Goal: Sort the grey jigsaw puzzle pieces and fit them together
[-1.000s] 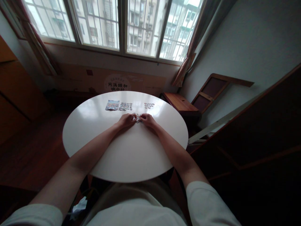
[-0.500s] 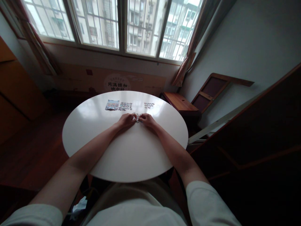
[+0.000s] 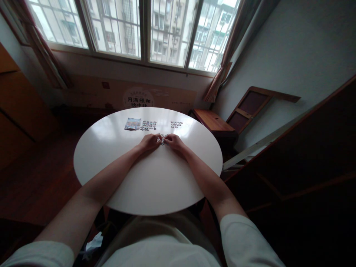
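Note:
My left hand point(image 3: 150, 142) and my right hand point(image 3: 174, 141) rest close together on the round white table point(image 3: 119, 159), fingers curled in a pinch around a small cluster of joined puzzle pieces point(image 3: 162, 138) between them. Beyond my hands lie a group of loose puzzle pieces point(image 3: 148, 125) and a smaller group of pieces point(image 3: 176, 124) to the right. A small colourful picture card point(image 3: 132, 124) lies at the left of the pieces.
A barred window fills the far wall, with a cardboard box point(image 3: 139, 97) printed with characters under it. A wooden stool point(image 3: 213, 121) and a leaning wooden frame point(image 3: 251, 107) stand right of the table. Dark furniture rises at the right.
My hands have barely shifted; the fingers have closed in slightly on the cluster of pieces.

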Demonstrator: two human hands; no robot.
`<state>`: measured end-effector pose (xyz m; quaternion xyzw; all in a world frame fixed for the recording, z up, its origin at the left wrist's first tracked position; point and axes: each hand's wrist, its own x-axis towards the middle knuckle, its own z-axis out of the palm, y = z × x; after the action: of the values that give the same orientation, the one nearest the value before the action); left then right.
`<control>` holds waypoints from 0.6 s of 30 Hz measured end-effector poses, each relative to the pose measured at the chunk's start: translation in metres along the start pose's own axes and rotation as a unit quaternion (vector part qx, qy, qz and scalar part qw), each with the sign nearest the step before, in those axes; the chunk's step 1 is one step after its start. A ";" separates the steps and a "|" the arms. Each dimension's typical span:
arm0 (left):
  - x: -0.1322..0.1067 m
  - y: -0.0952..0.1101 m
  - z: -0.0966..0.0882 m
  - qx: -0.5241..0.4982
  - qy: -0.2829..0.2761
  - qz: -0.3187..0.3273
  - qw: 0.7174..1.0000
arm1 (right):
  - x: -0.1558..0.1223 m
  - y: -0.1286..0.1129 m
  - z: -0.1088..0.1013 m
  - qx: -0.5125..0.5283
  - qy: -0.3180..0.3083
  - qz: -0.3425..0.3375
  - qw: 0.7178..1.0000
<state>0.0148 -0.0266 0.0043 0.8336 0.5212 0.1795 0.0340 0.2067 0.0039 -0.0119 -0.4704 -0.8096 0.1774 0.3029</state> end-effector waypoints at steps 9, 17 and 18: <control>0.003 -0.004 0.004 0.001 0.001 0.000 1.000 | -0.001 -0.002 -0.001 0.000 -0.002 0.002 1.000; 0.002 -0.003 0.004 -0.004 0.002 0.001 1.000 | -0.001 0.000 0.000 0.003 -0.001 0.000 1.000; 0.001 -0.003 0.003 -0.002 0.001 0.000 1.000 | -0.001 0.000 0.000 0.003 -0.001 0.001 1.000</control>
<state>0.0141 -0.0238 0.0013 0.8334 0.5208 0.1814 0.0352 0.2067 0.0032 -0.0117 -0.4701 -0.8091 0.1805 0.3029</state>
